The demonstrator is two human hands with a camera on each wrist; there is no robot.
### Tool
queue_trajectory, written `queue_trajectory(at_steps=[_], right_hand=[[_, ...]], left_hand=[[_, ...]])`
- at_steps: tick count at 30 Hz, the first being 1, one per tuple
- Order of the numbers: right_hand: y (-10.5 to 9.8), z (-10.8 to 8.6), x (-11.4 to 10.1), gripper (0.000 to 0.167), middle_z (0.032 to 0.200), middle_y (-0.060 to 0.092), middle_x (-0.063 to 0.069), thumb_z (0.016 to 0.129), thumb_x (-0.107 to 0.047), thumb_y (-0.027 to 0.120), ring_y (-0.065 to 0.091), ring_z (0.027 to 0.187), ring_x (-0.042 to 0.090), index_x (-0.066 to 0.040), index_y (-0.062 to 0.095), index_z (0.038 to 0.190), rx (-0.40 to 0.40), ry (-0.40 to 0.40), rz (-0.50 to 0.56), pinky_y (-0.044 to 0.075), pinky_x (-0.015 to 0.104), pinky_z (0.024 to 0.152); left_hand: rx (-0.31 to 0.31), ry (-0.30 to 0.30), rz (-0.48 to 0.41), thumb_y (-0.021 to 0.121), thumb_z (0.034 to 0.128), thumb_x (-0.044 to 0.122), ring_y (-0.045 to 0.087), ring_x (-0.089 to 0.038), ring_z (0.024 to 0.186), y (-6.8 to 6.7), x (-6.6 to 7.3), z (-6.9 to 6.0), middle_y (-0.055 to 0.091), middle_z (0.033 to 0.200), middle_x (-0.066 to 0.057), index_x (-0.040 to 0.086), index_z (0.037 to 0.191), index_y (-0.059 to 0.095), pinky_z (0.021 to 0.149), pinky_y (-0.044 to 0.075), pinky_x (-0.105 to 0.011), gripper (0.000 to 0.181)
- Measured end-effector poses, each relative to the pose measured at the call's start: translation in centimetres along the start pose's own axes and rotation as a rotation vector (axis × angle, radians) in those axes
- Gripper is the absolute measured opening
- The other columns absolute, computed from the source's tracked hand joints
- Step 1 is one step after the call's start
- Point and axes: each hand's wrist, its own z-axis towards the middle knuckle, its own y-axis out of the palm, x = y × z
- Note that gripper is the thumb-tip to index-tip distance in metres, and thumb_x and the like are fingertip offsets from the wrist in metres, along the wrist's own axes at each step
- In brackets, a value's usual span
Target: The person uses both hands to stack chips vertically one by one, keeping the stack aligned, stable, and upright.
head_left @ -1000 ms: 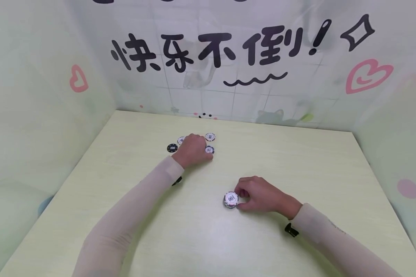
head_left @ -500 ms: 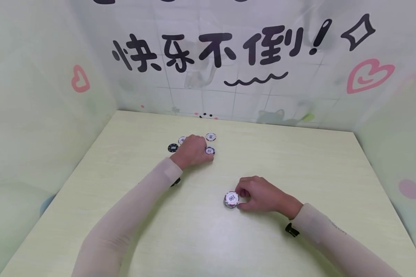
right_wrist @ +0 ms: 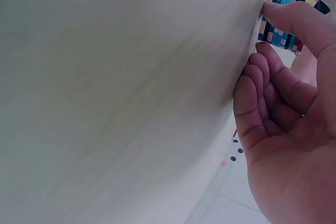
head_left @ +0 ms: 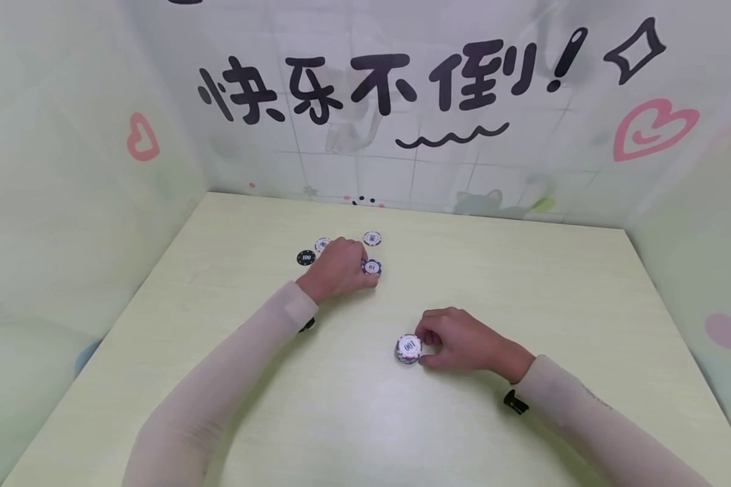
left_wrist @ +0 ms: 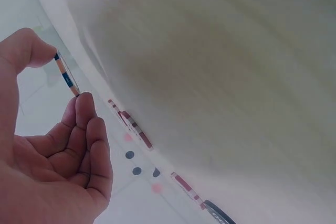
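Note:
At the far part of the table, my left hand (head_left: 336, 272) pinches a blue-and-white poker chip (head_left: 371, 268) marked 10 between thumb and fingers. The left wrist view shows that chip (left_wrist: 66, 74) edge-on, seemingly just off the tabletop. Nearer and to the right, my right hand (head_left: 463, 341) holds the right side of a stack of poker chips (head_left: 409, 348) with thumb and fingertips; its top chip is white and reads 100. In the right wrist view, the thumb lies across the stack (right_wrist: 273, 35), whose layers are mostly blue with red at the top.
Several loose chips lie flat around the left hand: a black chip (head_left: 306, 258), a white chip (head_left: 323, 244) partly hidden by the hand, and a red-and-white chip (head_left: 372, 238) behind. A pale table (head_left: 524, 270) meets printed curtain walls (head_left: 451, 176) at back and sides.
The blue-and-white chip in my left hand has come slightly nearer, away from the loose chips, and more of it shows. My right hand and the stack stay in place.

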Motion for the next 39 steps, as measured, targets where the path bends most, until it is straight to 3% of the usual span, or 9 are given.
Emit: queue_trajectory(at_steps=[8,11,15,21,27,39], right_hand=[[-0.1,0.0,-0.1,0.02,0.086,0.058,-0.011,0.086,-0.011,0.09,0.054,0.079,0.007,-0.013,0.075,0.098,-0.002,-0.004,-0.003,0.05,0.026,0.072],[-0.1,0.0,-0.1,0.02,0.086,0.058,-0.011,0.086,-0.011,0.09,0.054,0.079,0.007,-0.012,0.075,0.099,-0.003,-0.005,-0.004,0.05,0.026,0.072],[-0.1,0.1,-0.1,0.02,0.086,0.058,-0.01,0.085,-0.011,0.09,0.054,0.078,0.007,-0.012,0.075,0.099,-0.001,-0.007,-0.005,0.05,0.026,0.071],[-0.2,0.0,-0.2,0.02,0.086,0.058,-0.01,0.085,-0.011,0.09,0.054,0.078,0.007,-0.012,0.075,0.098,0.003,-0.005,-0.011,0.05,0.026,0.071],[-0.2,0.0,-0.2,0.02,0.086,0.058,-0.01,0.085,-0.012,0.09,0.053,0.078,0.006,-0.012,0.076,0.099,-0.005,0.001,-0.008,0.05,0.026,0.071],[-0.2,0.0,-0.2,0.02,0.085,0.058,-0.01,0.085,-0.012,0.091,0.053,0.077,0.006,-0.012,0.075,0.098,0.005,-0.007,-0.006,0.05,0.026,0.071]], left_hand=[[0.035,0.048,-0.028,0.078,0.0883,0.031,0.043,-0.014,0.063,-0.2,0.8,-1.1,0.048,0.063,0.004,0.013,0.074,0.06,0.059,0.035,-0.03,0.03],[0.043,0.064,-0.032,0.078,0.0883,0.031,0.052,-0.017,0.069,-0.3,1.1,-1.5,0.058,0.069,-0.001,0.006,0.082,0.069,0.065,0.045,-0.031,0.028],[0.043,0.064,-0.04,0.079,0.0877,0.032,0.067,-0.024,0.088,-0.1,1.4,-2.0,0.074,0.092,-0.013,-0.005,0.104,0.076,0.082,0.058,-0.036,0.041],[0.053,0.085,-0.058,0.08,0.0872,0.03,0.072,-0.028,0.098,0.1,2.0,-2.6,0.078,0.104,-0.017,-0.007,0.106,0.077,0.09,0.06,-0.038,0.041],[0.076,0.132,-0.051,0.08,0.0862,0.029,0.072,-0.029,0.097,0.1,2.7,-3.2,0.079,0.103,-0.017,-0.007,0.105,0.078,0.089,0.059,-0.038,0.04],[0.038,0.126,-0.041,0.083,0.0876,0.033,0.062,-0.021,0.091,-0.2,4.5,-4.8,0.073,0.097,-0.007,-0.001,0.105,0.076,0.083,0.054,-0.034,0.039]])
